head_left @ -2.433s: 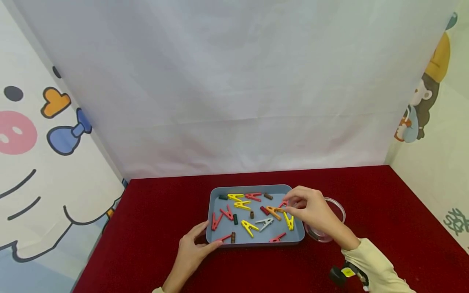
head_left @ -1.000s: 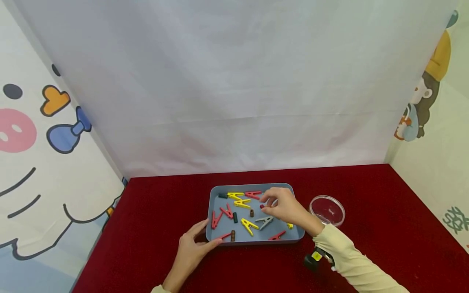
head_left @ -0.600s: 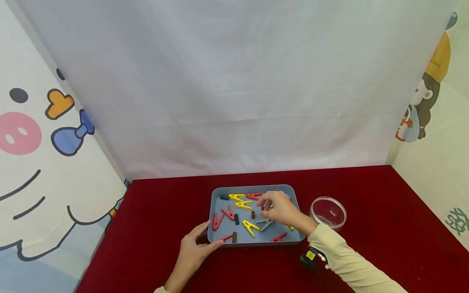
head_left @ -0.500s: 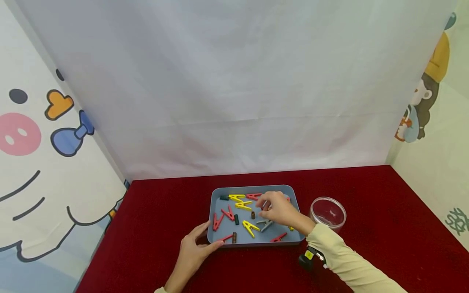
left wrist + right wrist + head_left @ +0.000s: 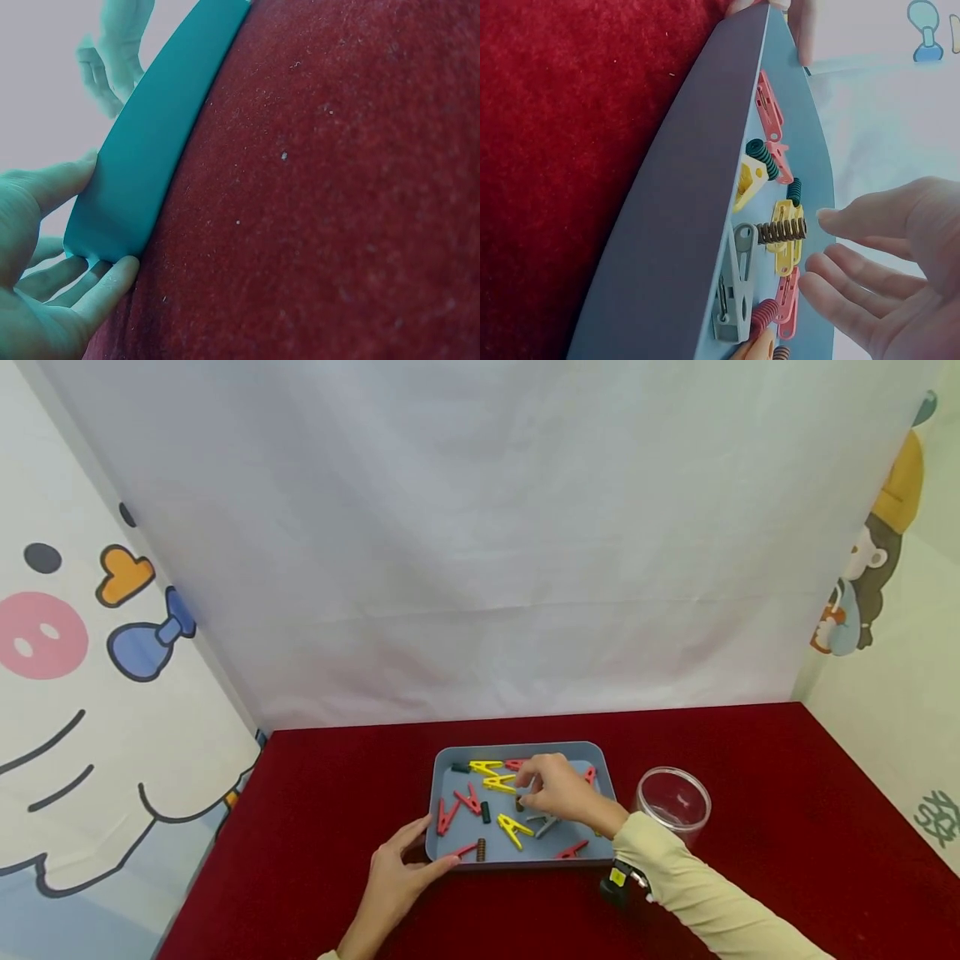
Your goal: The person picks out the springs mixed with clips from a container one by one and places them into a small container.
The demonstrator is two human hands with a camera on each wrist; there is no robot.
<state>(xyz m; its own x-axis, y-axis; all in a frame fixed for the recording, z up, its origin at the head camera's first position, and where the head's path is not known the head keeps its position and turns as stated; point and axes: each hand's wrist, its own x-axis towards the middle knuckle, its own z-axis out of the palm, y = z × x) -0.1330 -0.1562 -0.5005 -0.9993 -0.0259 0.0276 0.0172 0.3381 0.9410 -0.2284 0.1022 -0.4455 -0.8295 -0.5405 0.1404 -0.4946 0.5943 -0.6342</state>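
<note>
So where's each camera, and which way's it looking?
Head: on the person's head, facing forward, down at the tray; left hand, right hand and sleeves show.
Left wrist: worn there, facing the tray's outside and red cloth; left hand near, right hand beyond.
Right wrist: worn there, facing the clips and springs; right hand near, left hand at the tray's far end.
Head and right wrist both see the gray clip.

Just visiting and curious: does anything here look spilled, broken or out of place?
Nothing stands out. Clips and springs lie at mixed angles, but inside the tray, none visibly spilled onto the red cloth; only pale specks dot it.
</note>
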